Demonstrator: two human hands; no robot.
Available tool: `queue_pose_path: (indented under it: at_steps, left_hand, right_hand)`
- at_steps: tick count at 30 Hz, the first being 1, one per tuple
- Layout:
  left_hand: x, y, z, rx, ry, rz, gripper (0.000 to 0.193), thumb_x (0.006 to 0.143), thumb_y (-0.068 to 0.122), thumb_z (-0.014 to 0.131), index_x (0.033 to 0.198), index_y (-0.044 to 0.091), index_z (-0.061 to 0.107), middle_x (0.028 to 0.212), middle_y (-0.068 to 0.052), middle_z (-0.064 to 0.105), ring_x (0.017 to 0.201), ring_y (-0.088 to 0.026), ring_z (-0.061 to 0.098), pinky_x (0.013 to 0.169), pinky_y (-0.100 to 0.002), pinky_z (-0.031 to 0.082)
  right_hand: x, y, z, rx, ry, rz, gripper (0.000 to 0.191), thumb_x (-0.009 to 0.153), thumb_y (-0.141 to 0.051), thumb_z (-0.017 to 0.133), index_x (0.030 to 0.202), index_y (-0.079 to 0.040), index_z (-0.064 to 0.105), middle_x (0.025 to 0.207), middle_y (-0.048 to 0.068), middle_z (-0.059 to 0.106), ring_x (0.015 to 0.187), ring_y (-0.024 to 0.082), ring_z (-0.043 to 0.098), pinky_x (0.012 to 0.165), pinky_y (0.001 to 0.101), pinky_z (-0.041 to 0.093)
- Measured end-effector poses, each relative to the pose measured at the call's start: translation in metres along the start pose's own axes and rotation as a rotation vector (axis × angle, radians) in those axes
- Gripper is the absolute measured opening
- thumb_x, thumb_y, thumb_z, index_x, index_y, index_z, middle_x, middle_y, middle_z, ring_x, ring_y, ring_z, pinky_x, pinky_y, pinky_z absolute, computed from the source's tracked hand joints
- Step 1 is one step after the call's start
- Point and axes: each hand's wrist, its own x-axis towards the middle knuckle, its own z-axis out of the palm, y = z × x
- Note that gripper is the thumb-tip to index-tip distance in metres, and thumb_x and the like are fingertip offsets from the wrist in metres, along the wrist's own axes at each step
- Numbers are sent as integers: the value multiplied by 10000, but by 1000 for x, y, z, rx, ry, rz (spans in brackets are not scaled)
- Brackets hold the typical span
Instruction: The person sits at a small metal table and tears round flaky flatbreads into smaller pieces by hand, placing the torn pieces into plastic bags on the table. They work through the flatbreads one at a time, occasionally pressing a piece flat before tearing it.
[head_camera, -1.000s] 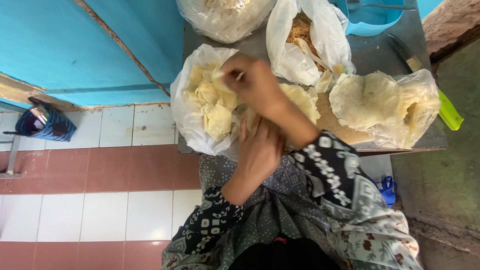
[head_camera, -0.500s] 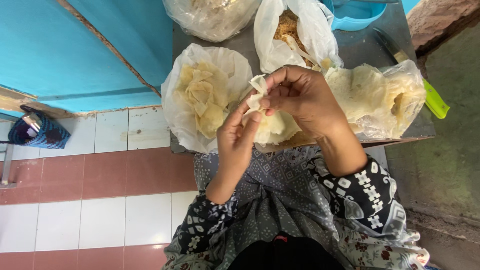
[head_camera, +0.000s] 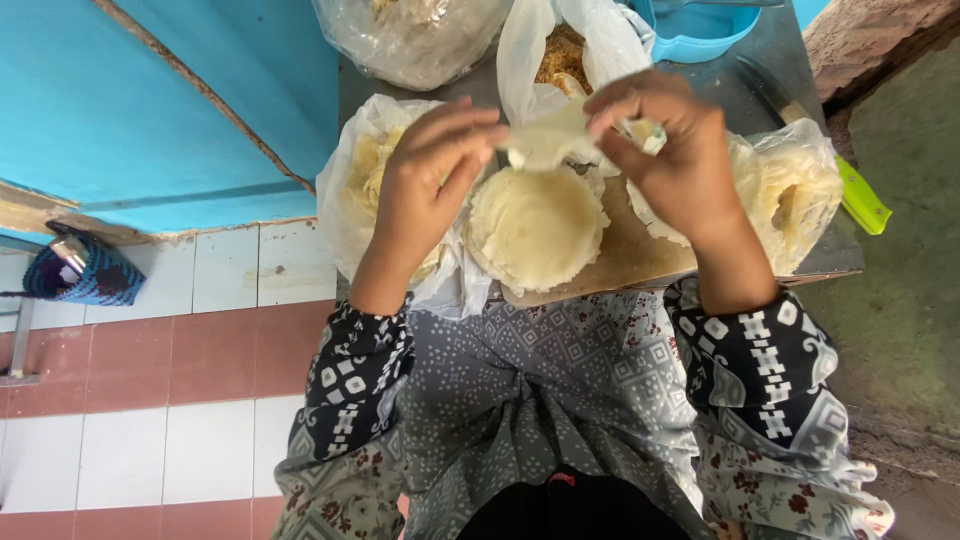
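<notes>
My left hand (head_camera: 425, 175) and my right hand (head_camera: 665, 150) together pinch a thin pale dough sheet (head_camera: 545, 140), stretched between the fingertips above the table. Right under it lies a round stack of pale dough sheets (head_camera: 535, 230) on a wooden board (head_camera: 640, 255). Under my left hand sits an open plastic bag of folded yellowish pieces (head_camera: 365, 170). Beneath my right wrist is another plastic bag with round pale sheets (head_camera: 795, 195).
A bag with brown shredded filling (head_camera: 565, 55) stands behind the hands, and another full clear bag (head_camera: 410, 35) at the back left. A blue tub (head_camera: 700, 25) sits far right. A green-handled knife (head_camera: 855, 195) lies at the table's right edge. Tiled floor and a woven blue bag (head_camera: 80, 270) lie left.
Both hands have risen from the bags and board and moved apart, spreading one thin dough sheet between them. The view has shifted closer over the table.
</notes>
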Motion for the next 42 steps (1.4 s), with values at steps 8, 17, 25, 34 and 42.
queue_pose_path:
  at_steps: [8,17,25,34,42]
  left_hand:
    - [-70,-6,16,106,-385,-30,230,923,138,733,1140,190,787,1290,11,709,1342,-228,571,1192,-453,364]
    - [-66,3,4,162,-459,-53,256,829,78,692,1029,192,804,1285,30,697,1388,-228,518,1221,-510,281]
    - [-54,34,-4,183,-395,3,266,791,40,668,1014,135,778,1285,0,683,1401,-253,513,1255,-552,235]
    - [-34,82,80,-346,-153,-329,242,1037,153,652,1261,67,686,1300,-82,715,1239,-211,703,1073,-313,568]
    - [-13,75,160,-1234,50,-543,446,1068,219,650,1411,-36,522,1319,-78,647,1254,-145,604,1095,-282,477]
  right_hand:
    - [-73,3,25,-80,-261,110,229,795,7,780,1000,-89,741,1155,39,708,1100,272,633,969,387,504]
    - [-81,-3,19,-157,-343,58,228,740,-43,808,959,-95,771,1125,45,723,1042,275,641,931,429,488]
    - [-108,3,-40,-621,-169,123,350,741,-62,758,1090,-74,783,1221,102,729,1207,273,630,1048,427,475]
    - [-93,52,-71,-65,151,493,138,1020,-10,731,1153,1,764,1049,128,729,856,138,620,757,277,465]
    - [-68,15,-17,536,319,545,107,987,55,730,1087,35,698,1005,62,742,862,81,679,749,213,538]
